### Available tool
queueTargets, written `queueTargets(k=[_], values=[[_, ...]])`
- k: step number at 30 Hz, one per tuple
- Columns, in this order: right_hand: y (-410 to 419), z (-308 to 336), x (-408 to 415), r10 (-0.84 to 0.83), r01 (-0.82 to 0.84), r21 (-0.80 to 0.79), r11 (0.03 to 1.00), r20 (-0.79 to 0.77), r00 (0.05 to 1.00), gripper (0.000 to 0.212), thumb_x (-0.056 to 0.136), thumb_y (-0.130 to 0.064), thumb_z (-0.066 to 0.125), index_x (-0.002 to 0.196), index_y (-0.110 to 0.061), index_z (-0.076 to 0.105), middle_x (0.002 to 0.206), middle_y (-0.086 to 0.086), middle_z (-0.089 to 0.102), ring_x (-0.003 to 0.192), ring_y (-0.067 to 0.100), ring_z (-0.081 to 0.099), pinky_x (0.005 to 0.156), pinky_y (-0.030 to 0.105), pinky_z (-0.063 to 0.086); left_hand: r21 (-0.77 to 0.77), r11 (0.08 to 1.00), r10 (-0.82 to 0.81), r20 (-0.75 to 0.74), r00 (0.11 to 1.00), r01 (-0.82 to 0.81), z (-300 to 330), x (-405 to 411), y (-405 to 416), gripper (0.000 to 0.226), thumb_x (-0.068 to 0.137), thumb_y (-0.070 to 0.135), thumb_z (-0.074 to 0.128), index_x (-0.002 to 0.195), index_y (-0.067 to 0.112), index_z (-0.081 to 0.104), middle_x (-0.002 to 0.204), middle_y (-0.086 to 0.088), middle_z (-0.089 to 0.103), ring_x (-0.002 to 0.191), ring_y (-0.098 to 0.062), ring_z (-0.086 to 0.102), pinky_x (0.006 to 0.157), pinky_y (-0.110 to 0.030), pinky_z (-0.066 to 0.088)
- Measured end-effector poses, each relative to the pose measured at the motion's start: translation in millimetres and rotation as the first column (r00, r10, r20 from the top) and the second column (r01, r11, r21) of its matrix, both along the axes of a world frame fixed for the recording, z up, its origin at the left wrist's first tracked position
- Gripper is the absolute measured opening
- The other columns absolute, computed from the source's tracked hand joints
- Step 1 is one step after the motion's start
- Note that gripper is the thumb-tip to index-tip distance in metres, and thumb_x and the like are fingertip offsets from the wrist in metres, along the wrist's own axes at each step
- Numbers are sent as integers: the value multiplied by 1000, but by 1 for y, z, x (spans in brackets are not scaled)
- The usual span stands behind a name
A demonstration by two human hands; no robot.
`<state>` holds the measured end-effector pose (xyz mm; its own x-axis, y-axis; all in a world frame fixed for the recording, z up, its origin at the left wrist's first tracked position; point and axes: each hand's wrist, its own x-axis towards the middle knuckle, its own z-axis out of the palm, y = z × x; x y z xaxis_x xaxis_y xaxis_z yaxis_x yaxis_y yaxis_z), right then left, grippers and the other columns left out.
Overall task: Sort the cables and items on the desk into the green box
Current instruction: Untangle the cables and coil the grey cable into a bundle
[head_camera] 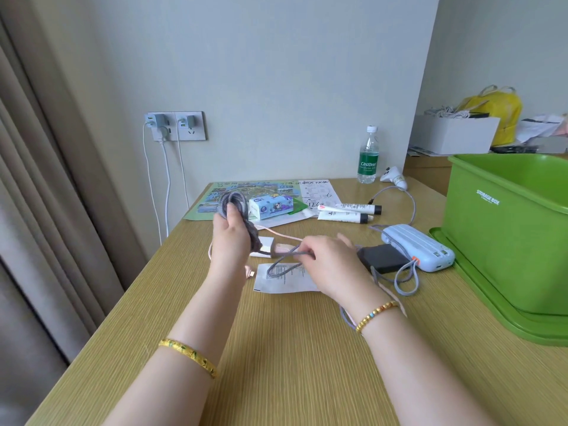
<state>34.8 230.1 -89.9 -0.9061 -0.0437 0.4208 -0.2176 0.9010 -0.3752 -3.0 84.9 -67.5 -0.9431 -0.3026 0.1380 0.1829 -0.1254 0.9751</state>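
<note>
Left hand (pixel 229 238) grips coiled grey cable (pixel 234 202) above table (pixel 276 348), keeping loops gathered; right hand (pixel 325 259) pinches loose end, feeding slack. Green box (pixel 507 229) waits at right.

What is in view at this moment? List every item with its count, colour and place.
grey cable: 1, grey braided, coiled in left hand, tail to right hand
pink cable: 1, pale pink, on desk under the hands
power bank: 1, light blue, beside green box
black block: 1, left of power bank
tubes: 2, white, black caps, mid desk
tissue pack: 1, blue-white, on map sheet
water bottle: 1, green label, by wall
green box: 1, right, standing on its lid
paper slip: 1, white, under right hand
left hand: grips coil
right hand: pinches cable tail
</note>
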Motion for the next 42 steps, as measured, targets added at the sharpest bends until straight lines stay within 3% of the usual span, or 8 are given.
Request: queueTargets(k=[4,7,10,14,19,25,30,42], values=[[4,-1,-2,-92,97,11,995,-227,969,11,90,-26,56,80,-21,60,70,-8,58,67,17,45,84,32,33,-215,968,123,-31,992,-126,2,-5,-10,29,99,38,29,86,14,39,70,3,42,64,-14,44,55,-26,32],[5,1,-1,-142,150,-3,989,-346,927,10,85,-23,63,77,-19,60,71,-6,62,64,14,41,69,29,19,-400,915,58,-9,998,-57,0,-6,-10,28,99,39,32,97,11,39,77,-2,47,76,-23,44,65,-32,30],[4,3,1,-174,194,7,981,-410,895,14,79,-23,69,71,-16,61,61,-2,62,60,22,53,66,29,21,-683,721,-77,82,994,113,-5,-2,-2,39,93,53,35,98,15,42,88,-5,52,83,-23,46,70,-32,31],[7,6,2,-218,256,41,966,-408,887,14,82,-28,65,76,-16,63,63,1,64,68,24,59,65,30,13,-785,530,-333,153,931,319,-8,10,4,54,74,74,44,92,23,43,78,8,57,75,-12,53,60,-25,35],[8,6,1,-187,212,9,977,-439,879,17,81,-32,66,77,-15,65,62,1,67,66,24,60,67,28,15,-899,328,-457,118,882,290,-11,14,2,33,84,46,59,74,29,32,65,8,50,57,-7,46,52,-24,32],[12,6,-1,-192,202,-12,979,-360,913,29,87,-43,56,100,-18,64,84,-1,71,85,22,62,78,31,24,-854,393,-487,120,865,339,-7,15,4,26,96,34,39,71,29,35,61,3,53,52,-14,54,55,-30,42],[12,5,-2,-173,169,-34,985,-209,963,43,93,-31,48,135,-18,42,110,0,65,110,20,55,111,39,12,-759,455,-530,189,827,466,-7,17,3,23,99,32,32,81,23,44,58,3,58,45,-6,55,54,-26,40],[9,9,-2,-99,74,-96,993,-294,951,23,94,-16,46,104,-21,67,91,2,71,95,23,60,107,32,11,-594,424,-681,288,673,683,0,27,1,28,100,28,33,106,9,54,79,4,64,71,-7,53,66,-17,39]])
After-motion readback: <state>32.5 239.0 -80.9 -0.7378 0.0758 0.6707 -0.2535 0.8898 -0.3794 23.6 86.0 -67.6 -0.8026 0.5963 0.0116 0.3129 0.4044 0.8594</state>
